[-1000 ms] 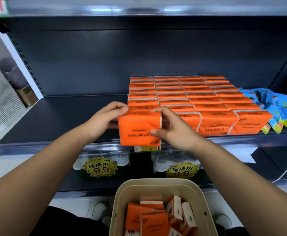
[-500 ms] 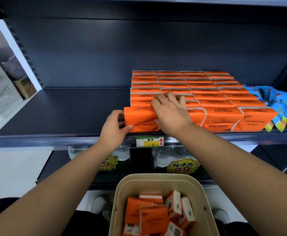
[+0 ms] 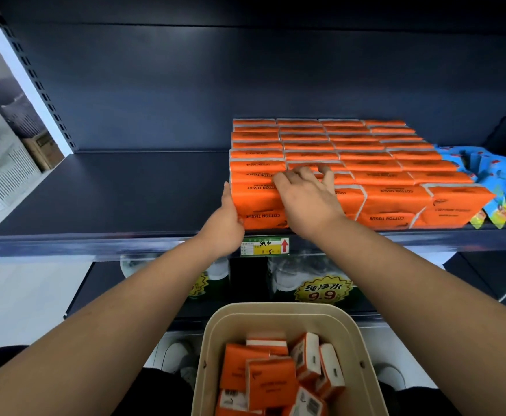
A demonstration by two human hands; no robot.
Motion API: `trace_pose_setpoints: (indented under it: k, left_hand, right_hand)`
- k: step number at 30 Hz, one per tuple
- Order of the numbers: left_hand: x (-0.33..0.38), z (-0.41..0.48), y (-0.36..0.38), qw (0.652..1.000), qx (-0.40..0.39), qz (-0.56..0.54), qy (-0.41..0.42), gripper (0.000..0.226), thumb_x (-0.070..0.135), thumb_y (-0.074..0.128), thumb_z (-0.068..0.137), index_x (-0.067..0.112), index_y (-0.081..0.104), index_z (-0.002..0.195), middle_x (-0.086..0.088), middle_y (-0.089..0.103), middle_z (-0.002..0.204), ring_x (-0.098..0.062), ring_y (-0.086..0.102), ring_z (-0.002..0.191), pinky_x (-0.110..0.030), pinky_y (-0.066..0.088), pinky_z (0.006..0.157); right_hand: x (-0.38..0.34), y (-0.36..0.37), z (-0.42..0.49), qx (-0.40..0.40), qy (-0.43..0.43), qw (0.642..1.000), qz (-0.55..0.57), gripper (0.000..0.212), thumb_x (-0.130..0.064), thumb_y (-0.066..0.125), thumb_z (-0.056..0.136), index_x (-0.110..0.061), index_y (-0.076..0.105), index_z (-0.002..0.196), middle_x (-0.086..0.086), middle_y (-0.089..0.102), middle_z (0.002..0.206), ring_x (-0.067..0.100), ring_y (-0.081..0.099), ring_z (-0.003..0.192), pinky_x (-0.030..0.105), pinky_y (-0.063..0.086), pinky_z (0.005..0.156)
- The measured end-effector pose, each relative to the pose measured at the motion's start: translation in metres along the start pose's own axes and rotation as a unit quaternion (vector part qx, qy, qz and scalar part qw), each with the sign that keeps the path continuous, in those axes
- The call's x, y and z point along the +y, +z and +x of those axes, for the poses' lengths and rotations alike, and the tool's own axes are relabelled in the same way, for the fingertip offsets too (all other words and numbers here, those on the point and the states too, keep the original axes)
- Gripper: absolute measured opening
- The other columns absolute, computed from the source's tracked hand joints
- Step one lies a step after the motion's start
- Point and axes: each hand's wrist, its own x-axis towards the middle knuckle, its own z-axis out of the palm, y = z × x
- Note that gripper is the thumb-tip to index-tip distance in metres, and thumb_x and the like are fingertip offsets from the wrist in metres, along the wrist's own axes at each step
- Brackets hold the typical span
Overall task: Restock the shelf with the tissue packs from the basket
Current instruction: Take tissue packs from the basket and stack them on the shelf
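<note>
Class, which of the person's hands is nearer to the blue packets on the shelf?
Right. The right hand lies atop the orange tissue packs, left of the blue packets; the left hand is farther left.
</note>
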Motion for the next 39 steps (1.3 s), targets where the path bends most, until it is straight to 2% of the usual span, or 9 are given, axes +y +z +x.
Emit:
trace_pose_setpoints:
  k: [6, 10, 12, 15, 22, 26, 30, 35, 39]
  left_hand:
    - [-0.002, 0.002, -0.004, 1.0, -0.018, 0.0, 0.011, 0.071, 0.01, 0.046, 0.098, 0.019, 0.004, 0.155, -0.009, 0.057, 0.123, -0.024, 0.056, 0.109, -0.037, 0.046, 0.092]
    - [0.009, -0.012, -0.019, 0.994, -0.002, -0.079, 0.073, 0.073, 0.011, 0.064, 0.092, 0.02, 0.021, 0.149, 0.01, 0.044, 0.135, -0.007, 0.042, 0.121, -0.027, 0.035, 0.107]
    - [0.016, -0.02, -0.025, 0.992, 0.039, -0.068, 0.094, 0.075, 0.015, 0.066, 0.091, 0.015, 0.022, 0.151, 0.01, 0.038, 0.132, -0.005, 0.033, 0.125, -0.019, 0.025, 0.101]
    - [0.024, -0.025, -0.032, 0.988, 0.103, -0.027, 0.114, 0.075, 0.02, 0.068, 0.089, 0.018, 0.025, 0.151, -0.003, 0.041, 0.14, -0.015, 0.034, 0.134, -0.023, 0.026, 0.101]
    - [0.035, -0.06, -0.008, 0.97, 0.186, 0.066, 0.142, 0.054, 0.028, 0.068, 0.086, 0.019, 0.047, 0.135, -0.002, 0.045, 0.13, -0.021, 0.045, 0.122, -0.035, 0.04, 0.102]
    - [0.016, -0.078, 0.028, 0.962, 0.137, 0.152, 0.178, 0.05, 0.03, 0.066, 0.086, 0.019, 0.049, 0.132, -0.001, 0.047, 0.127, -0.022, 0.047, 0.115, -0.038, 0.042, 0.1]
    - [-0.016, -0.091, 0.074, 0.967, 0.068, 0.199, 0.145, 0.048, 0.03, 0.06, 0.09, 0.022, 0.045, 0.135, 0.001, 0.045, 0.129, -0.022, 0.047, 0.116, -0.037, 0.043, 0.097]
    - [-0.056, -0.107, 0.13, 0.966, -0.067, 0.242, 0.065, 0.055, 0.026, 0.056, 0.091, 0.025, 0.036, 0.142, 0.001, 0.039, 0.138, -0.023, 0.042, 0.122, -0.037, 0.042, 0.099]
    - [-0.091, -0.114, 0.163, 0.943, -0.163, 0.29, -0.007, 0.061, 0.021, 0.059, 0.089, 0.023, 0.034, 0.145, -0.005, 0.038, 0.145, -0.03, 0.039, 0.131, -0.044, 0.04, 0.105]
  right_hand:
    - [0.0, 0.003, -0.005, -0.017, -0.01, 0.999, 0.025, 0.059, 0.0, 0.055, 0.083, -0.021, 0.035, 0.135, 0.002, 0.035, 0.151, 0.027, 0.024, 0.14, 0.06, 0.009, 0.11]
    - [0.006, 0.003, -0.012, -0.038, -0.007, 0.999, 0.038, 0.064, -0.036, 0.06, 0.09, -0.024, 0.027, 0.144, -0.002, 0.014, 0.16, 0.027, 0.012, 0.145, 0.059, 0.007, 0.113]
    - [0.008, 0.001, -0.017, -0.032, -0.008, 0.999, 0.043, 0.074, -0.05, 0.06, 0.088, -0.026, 0.023, 0.147, -0.002, 0.009, 0.161, 0.027, 0.011, 0.145, 0.057, 0.008, 0.113]
    - [0.011, -0.004, -0.026, 0.004, -0.007, 0.998, 0.067, 0.075, -0.055, 0.06, 0.086, -0.028, 0.025, 0.147, -0.003, 0.013, 0.16, 0.026, 0.015, 0.144, 0.054, 0.012, 0.113]
    - [0.017, -0.005, -0.068, 0.105, -0.01, 0.991, 0.082, 0.06, -0.046, 0.064, 0.085, -0.025, 0.042, 0.137, -0.004, 0.035, 0.15, 0.023, 0.036, 0.13, 0.047, 0.025, 0.102]
    - [0.021, 0.021, -0.106, 0.097, -0.004, 0.991, 0.09, 0.055, -0.042, 0.065, 0.084, -0.024, 0.046, 0.133, -0.004, 0.043, 0.142, 0.021, 0.039, 0.123, 0.045, 0.029, 0.097]
    - [0.016, 0.06, -0.137, 0.048, 0.013, 0.994, 0.099, 0.052, -0.038, 0.069, 0.083, -0.023, 0.05, 0.129, -0.001, 0.049, 0.132, 0.023, 0.045, 0.119, 0.045, 0.034, 0.094]
    - [0.003, 0.106, -0.168, -0.098, 0.024, 0.989, 0.108, 0.051, -0.041, 0.053, 0.092, -0.028, 0.038, 0.139, -0.004, 0.04, 0.138, 0.021, 0.037, 0.128, 0.043, 0.025, 0.103]
    - [-0.009, 0.139, -0.195, -0.225, 0.03, 0.965, 0.129, 0.046, -0.041, 0.047, 0.094, -0.03, 0.034, 0.137, -0.003, 0.036, 0.141, 0.021, 0.031, 0.132, 0.045, 0.023, 0.108]
